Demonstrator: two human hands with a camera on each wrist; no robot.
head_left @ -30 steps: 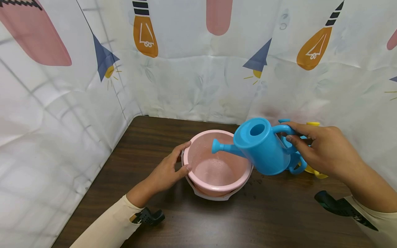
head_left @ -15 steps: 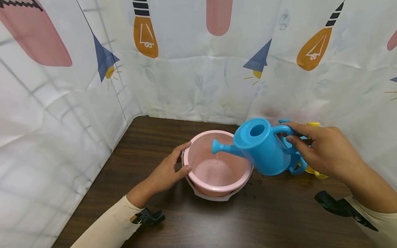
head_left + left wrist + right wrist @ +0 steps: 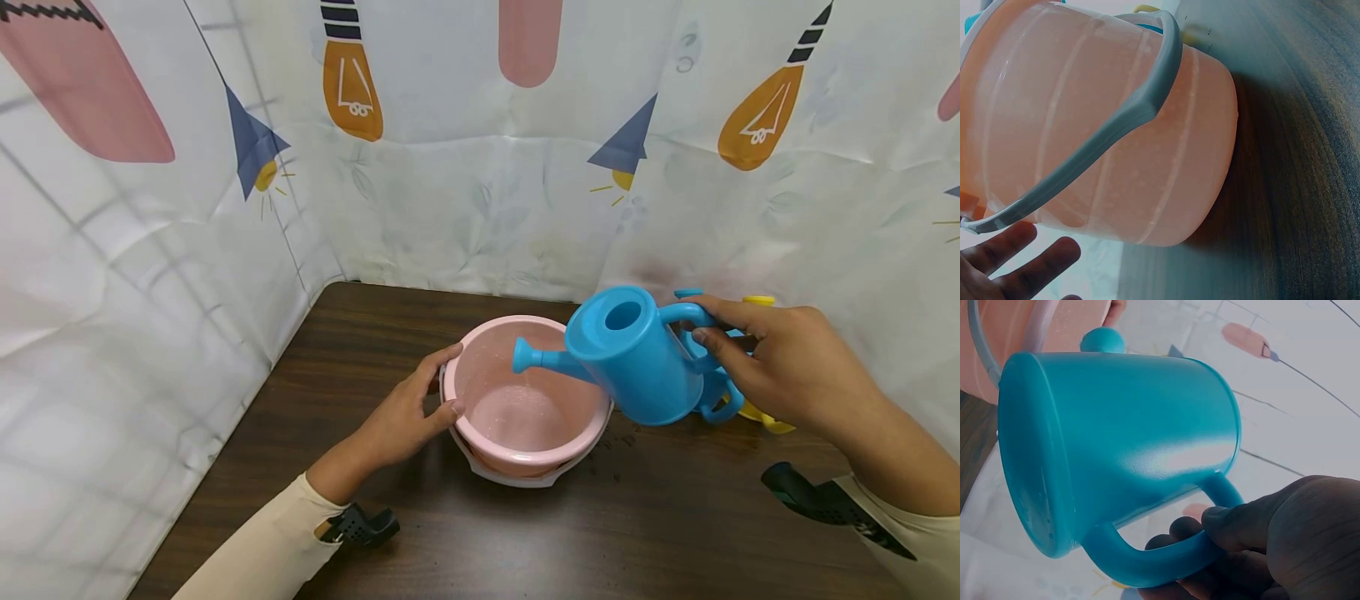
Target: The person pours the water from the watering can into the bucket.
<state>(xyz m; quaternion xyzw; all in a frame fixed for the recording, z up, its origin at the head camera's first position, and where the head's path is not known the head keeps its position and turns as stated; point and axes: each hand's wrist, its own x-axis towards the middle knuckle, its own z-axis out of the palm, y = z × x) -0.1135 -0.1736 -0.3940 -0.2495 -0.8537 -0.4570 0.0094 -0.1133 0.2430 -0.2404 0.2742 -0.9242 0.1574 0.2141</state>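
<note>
A pink bucket (image 3: 525, 457) stands upright on the table, its pale handle (image 3: 1110, 137) hanging down around the outside. My left hand (image 3: 408, 412) rests on the bucket's left rim, thumb on the rim; the left wrist view shows spread, fairly straight fingers (image 3: 1041, 269) by the wall. My right hand (image 3: 787, 358) grips the handle of a blue watering can (image 3: 637, 367). The can is tilted left, its spout over the bucket. Faint streaks fall from the spout, and shallow water with ripples seems to lie on the bucket's bottom.
Behind the right hand, partly hidden, stand another blue watering can (image 3: 722, 398) and a yellow one (image 3: 772, 423). Drops dot the dark wooden table (image 3: 637, 517) right of the bucket. A printed white cloth (image 3: 465, 208) hangs along the back and left edges.
Both hands, the bucket and the tilted watering can keep almost the same places. Faint streaks below the spout and ripples in the bucket vary slightly.
</note>
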